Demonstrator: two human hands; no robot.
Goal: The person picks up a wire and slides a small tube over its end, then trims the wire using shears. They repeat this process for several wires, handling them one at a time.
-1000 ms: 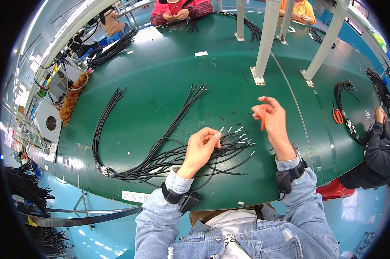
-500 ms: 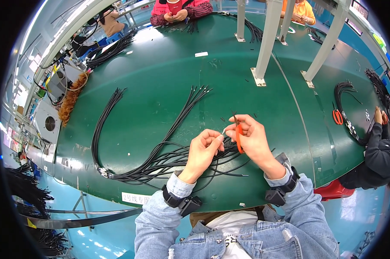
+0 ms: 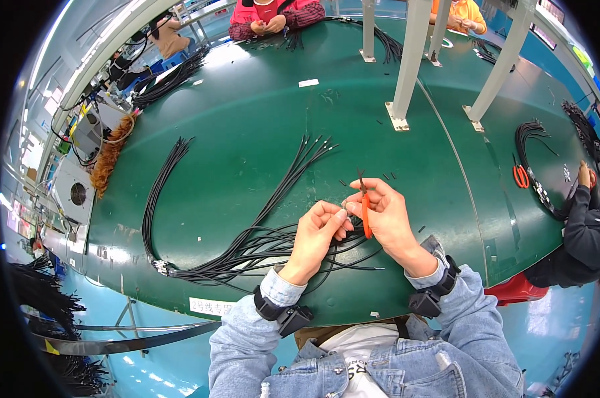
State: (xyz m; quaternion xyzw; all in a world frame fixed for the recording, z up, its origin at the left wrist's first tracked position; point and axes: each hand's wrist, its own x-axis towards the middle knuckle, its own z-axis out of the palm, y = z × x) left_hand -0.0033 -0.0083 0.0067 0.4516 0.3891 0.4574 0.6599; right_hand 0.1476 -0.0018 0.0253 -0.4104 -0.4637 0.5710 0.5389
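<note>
My left hand (image 3: 318,235) is closed, with thumb and forefinger pinching the end of a thin black cable. Touching it at the fingertips, my right hand (image 3: 389,219) holds wire cutters (image 3: 366,215) with orange-red handles, their dark tips pointing away from me. My right thumb and finger also meet at the cable end, which is mostly hidden. Under and left of my hands spreads a bundle of black cables (image 3: 230,255). Silvery connectors (image 3: 160,266) gather at its left bend, and loose ends fan out beyond my left hand.
The green table (image 3: 260,106) carries short black bits (image 3: 390,176) beyond my right hand. Pale metal posts (image 3: 406,73) rise from it farther off. At right lie another cable bundle (image 3: 529,149) and red-handled cutters (image 3: 520,176), near a person's hand (image 3: 584,174). Other people sit across the table.
The wire cutters have swung a little more upright in my right hand. The far loose cable ends have shifted slightly right. Both hands stay together in nearly the same place.
</note>
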